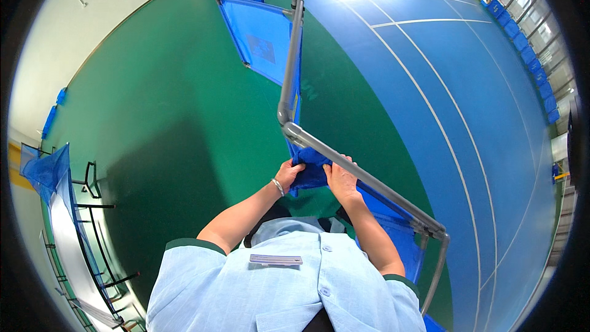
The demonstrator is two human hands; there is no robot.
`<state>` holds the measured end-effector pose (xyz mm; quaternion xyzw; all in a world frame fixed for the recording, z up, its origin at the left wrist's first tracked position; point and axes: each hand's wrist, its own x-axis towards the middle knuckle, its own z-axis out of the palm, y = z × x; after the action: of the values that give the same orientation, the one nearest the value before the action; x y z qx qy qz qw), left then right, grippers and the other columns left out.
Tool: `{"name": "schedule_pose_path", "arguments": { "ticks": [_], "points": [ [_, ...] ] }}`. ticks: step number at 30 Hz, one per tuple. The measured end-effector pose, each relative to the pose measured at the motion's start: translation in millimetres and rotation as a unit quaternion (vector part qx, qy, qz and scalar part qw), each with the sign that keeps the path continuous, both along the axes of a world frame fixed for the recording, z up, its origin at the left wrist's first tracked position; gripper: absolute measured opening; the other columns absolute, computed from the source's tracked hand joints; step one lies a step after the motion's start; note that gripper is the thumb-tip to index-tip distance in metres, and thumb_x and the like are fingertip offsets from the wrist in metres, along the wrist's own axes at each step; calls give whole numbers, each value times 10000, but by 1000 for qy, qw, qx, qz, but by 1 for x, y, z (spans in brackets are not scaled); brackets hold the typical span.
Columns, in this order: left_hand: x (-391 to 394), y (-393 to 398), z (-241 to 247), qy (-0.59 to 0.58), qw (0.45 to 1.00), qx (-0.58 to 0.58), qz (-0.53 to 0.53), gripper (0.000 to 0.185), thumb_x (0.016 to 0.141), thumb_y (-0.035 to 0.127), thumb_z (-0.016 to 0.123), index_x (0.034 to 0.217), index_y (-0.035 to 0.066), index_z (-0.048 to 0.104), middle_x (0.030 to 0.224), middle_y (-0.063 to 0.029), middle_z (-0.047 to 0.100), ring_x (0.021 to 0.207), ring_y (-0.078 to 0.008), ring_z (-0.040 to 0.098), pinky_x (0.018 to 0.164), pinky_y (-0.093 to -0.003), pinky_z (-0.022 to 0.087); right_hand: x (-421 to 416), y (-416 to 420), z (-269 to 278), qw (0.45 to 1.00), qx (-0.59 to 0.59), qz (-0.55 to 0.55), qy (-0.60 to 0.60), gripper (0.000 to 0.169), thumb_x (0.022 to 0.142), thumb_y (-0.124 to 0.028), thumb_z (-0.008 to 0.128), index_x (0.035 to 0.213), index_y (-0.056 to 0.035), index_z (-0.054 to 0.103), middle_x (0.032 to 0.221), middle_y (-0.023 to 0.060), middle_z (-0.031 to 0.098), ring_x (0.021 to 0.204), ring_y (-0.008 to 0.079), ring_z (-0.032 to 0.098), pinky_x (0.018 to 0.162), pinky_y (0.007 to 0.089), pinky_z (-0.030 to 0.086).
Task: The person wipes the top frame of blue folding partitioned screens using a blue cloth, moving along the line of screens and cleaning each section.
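A dark blue cloth (309,168) is held between my two hands, just below the grey tube rail (350,163) of a folding court barrier. My left hand (289,175), with a silver bracelet at the wrist, grips the cloth's left side, thumb on top. My right hand (342,176) holds its right side; its fingertips are partly hidden by the rail. Blue barrier panels (262,39) hang from the grey frame, ahead of me and at my right side. The cloth hides part of the panel behind it.
The barrier zigzags from the top of the view past my right side. Green floor (152,83) lies left, a blue court (415,115) with white lines right. At far left stands a table-tennis table (69,235) with black legs and blue netting. More blue barriers (521,41) line the far right.
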<state>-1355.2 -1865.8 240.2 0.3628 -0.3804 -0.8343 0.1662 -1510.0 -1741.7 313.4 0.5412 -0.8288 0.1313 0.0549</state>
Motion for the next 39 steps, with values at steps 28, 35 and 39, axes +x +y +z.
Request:
{"name": "schedule_pose_path", "arguments": {
  "ticks": [28,35,39],
  "points": [
    [47,-141,222,231,945,-176,-151,312,995,241,644,1253,70,605,1109,28,658,994,-63,580,908,-273,502,79,-94,183,906,-387,63,-160,273,897,-70,676,1165,-22,692,1174,178,637,1119,315,594,955,389,465],
    [34,-172,128,111,992,-58,-12,322,988,227,643,1264,66,605,1166,-5,669,1032,-108,617,934,-298,512,48,-144,137,969,-85,31,-229,405,903,-162,650,1307,-195,639,1254,214,610,1133,392,614,894,458,536],
    [27,-189,113,116,992,-29,-43,377,939,220,718,1264,65,607,1154,-20,679,1011,-114,632,919,-303,523,53,-168,151,974,-26,29,-224,610,884,-235,681,1453,-141,482,1315,243,553,1178,402,579,905,475,537]
  ]
}}
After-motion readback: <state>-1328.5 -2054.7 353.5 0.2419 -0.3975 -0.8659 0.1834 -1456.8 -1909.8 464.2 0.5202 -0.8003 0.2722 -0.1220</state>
